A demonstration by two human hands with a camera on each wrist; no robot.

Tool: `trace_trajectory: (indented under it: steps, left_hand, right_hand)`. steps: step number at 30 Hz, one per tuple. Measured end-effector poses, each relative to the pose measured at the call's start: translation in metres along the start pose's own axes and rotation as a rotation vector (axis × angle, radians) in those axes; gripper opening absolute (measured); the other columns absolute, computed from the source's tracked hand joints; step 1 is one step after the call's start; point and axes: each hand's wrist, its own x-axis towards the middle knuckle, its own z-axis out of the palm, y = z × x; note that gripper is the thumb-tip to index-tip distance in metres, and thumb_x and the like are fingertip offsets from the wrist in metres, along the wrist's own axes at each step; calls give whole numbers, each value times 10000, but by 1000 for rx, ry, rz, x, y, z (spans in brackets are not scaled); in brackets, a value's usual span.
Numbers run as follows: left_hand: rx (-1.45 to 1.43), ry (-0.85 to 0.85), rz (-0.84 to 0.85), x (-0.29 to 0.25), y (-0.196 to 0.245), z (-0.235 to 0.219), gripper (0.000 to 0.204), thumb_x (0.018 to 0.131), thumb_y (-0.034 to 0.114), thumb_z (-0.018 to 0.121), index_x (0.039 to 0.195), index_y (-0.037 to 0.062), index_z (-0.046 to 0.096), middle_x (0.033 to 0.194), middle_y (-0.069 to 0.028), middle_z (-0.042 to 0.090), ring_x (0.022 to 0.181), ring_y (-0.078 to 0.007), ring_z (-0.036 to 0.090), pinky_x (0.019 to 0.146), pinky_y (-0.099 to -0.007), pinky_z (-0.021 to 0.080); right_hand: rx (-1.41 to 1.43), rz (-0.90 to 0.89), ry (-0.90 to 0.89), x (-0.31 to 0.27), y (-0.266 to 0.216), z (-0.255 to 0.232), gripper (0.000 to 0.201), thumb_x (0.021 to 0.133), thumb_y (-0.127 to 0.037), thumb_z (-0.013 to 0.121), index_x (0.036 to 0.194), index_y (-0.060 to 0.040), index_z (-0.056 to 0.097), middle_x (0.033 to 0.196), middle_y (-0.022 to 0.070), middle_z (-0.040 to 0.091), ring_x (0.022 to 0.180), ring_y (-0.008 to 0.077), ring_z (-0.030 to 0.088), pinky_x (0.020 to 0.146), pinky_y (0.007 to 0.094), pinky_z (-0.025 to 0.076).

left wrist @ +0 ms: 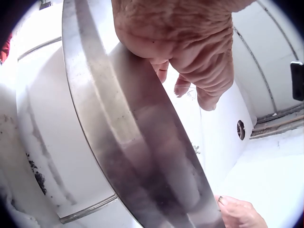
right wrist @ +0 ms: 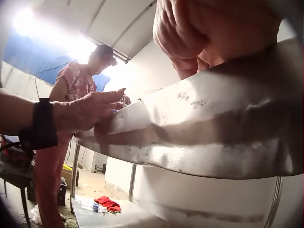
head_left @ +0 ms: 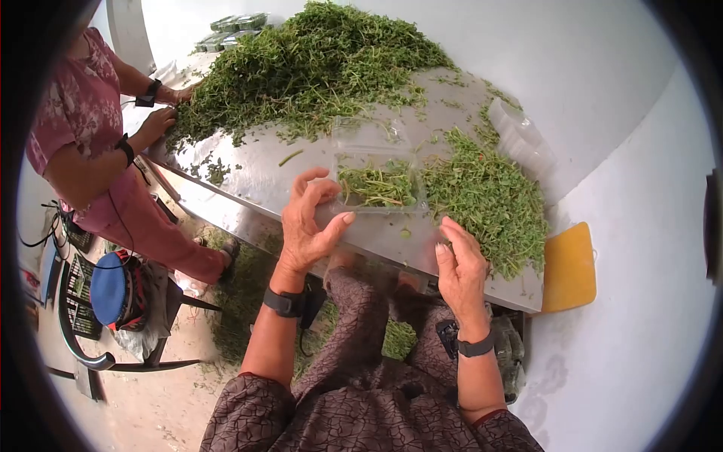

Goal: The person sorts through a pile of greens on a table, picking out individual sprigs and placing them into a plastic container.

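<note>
Head view: the clear box (head_left: 382, 212) is set on the table (head_left: 260, 173) between left hand (head_left: 307, 226) and right hand (head_left: 463, 273), both loosely spread, nothing visibly gripped. Likely light and flimsy, it is best held by opposite sides.

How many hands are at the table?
4: left hand by the clear tray, right hand by the smaller heap, plus near hand and far hand of the person in pink, at the big heap. That heap may partly cover them.
</note>
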Motion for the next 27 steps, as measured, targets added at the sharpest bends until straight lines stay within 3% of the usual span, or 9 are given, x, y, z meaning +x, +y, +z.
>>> trace_trajectory:
  steps: [9, 14, 16, 22, 27]
  left_hand:
    - [-164, 23, -90, 1, 6, 0, 479, 794, 362, 645, 1136, 34, 572, 1242, -149, 517, 888, -254, 617, 797, -348, 517]
    - [-206, -38, -57, 0, -3, 0, 396, 819, 270, 626, 1111, 9, 569, 1216, -138, 546, 922, -208, 593, 813, -315, 497]
    - [-197, -31, -21, -1, -8, 1, 353, 788, 195, 673, 1074, 12, 576, 1171, -110, 539, 856, -161, 562, 770, -290, 488]
    - [-211, -51, -57, 0, 4, 8, 408, 738, 172, 732, 1085, 27, 575, 1141, -91, 530, 778, -120, 543, 697, -250, 481]
    - [-209, -90, 43, 0, 14, 16, 420, 821, 227, 661, 1173, 25, 553, 1263, -115, 508, 734, -119, 529, 669, -248, 474]
  right_hand:
    - [-74, -81, 30, -1, 2, 3, 224, 809, -34, 616, 1022, 35, 631, 1158, 174, 618, 1050, 354, 575, 917, 422, 450]
    - [-99, -124, 25, -1, 0, 3, 191, 795, -43, 621, 970, 34, 636, 1112, 165, 628, 1030, 337, 579, 919, 421, 440]
    - [-117, -108, 41, 0, -3, 2, 186, 792, -48, 624, 958, 36, 634, 1102, 159, 627, 1042, 324, 571, 928, 418, 430]
    - [-98, -120, 16, 0, -3, 4, 206, 781, -49, 636, 965, 43, 641, 1098, 159, 632, 1055, 316, 560, 943, 417, 423]
    - [-94, -128, 12, 1, -2, 3, 205, 777, -43, 641, 962, 44, 642, 1090, 152, 635, 1070, 309, 552, 944, 413, 419]
